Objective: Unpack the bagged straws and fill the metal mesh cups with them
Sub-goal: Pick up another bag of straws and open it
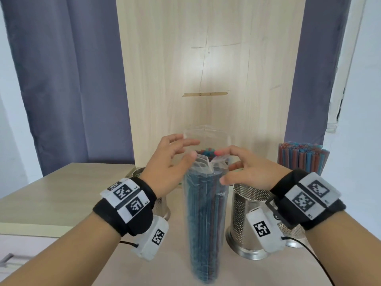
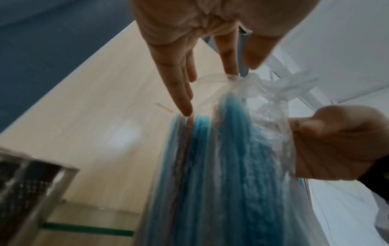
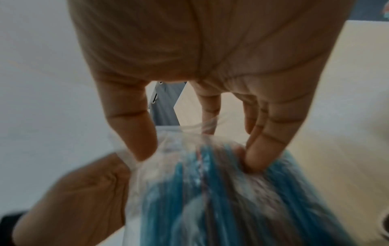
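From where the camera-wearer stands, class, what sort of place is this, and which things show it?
Probably a room in a home or small workspace, not a shop: purple curtains, a pale wooden cabinet panel, and a light wood-look table holding metal mesh cups.

We note a pale wood-grain tabletop [image 1: 61, 188]. On it stand an upright clear plastic bag of blue and red straws [image 1: 206, 219] and perforated metal mesh cups [image 1: 245, 221], one straw-filled [image 1: 303, 157].
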Demonstrator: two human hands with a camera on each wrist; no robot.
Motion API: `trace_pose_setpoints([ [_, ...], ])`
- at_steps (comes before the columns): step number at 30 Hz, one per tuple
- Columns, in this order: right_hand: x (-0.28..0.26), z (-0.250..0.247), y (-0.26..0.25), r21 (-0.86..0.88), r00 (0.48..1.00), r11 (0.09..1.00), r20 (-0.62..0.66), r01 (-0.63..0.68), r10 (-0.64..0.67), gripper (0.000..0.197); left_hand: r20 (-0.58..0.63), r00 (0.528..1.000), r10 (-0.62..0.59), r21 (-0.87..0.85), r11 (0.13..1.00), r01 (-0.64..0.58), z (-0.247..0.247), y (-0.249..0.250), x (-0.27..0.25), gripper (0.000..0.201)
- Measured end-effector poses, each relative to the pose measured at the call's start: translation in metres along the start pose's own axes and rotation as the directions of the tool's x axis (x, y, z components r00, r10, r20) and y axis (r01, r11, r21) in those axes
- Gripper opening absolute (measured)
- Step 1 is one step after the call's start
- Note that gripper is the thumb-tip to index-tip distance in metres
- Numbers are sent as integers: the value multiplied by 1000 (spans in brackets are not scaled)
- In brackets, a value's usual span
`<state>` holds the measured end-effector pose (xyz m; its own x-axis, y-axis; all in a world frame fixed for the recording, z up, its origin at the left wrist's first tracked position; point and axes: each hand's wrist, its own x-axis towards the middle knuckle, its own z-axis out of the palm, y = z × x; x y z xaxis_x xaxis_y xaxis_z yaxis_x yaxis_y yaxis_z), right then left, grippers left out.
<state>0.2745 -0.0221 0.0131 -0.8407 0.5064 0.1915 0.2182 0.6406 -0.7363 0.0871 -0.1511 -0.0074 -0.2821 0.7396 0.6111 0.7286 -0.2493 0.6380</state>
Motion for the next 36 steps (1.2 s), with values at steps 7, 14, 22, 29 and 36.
trace_pose_setpoints([
  [7, 16, 26, 23, -216, 916, 968, -346, 131, -201, 31, 5, 998, 67, 158, 985, -66, -1, -7, -7, 29],
  [14, 10, 34, 28, -196, 816, 965, -520, 173, -252, 33, -207, 976, 72, 188, 982, -33, 5, -21, -19, 47],
  [22, 9, 44, 27, 185, 845, 983, -523, -17, 113, 49, -271, 946, -175, 149, 964, 221, 17, -14, -34, 30],
  [29, 6, 51, 29, 137, 901, 987, -413, -84, 133, 59, -61, 971, -231, 183, 954, 238, 18, -4, -41, 84],
  [36, 3, 34, 22, -3, 997, 997, 19, -75, 75, 115, 221, 915, -337, 174, 937, 303, 6, -1, -31, 111],
])
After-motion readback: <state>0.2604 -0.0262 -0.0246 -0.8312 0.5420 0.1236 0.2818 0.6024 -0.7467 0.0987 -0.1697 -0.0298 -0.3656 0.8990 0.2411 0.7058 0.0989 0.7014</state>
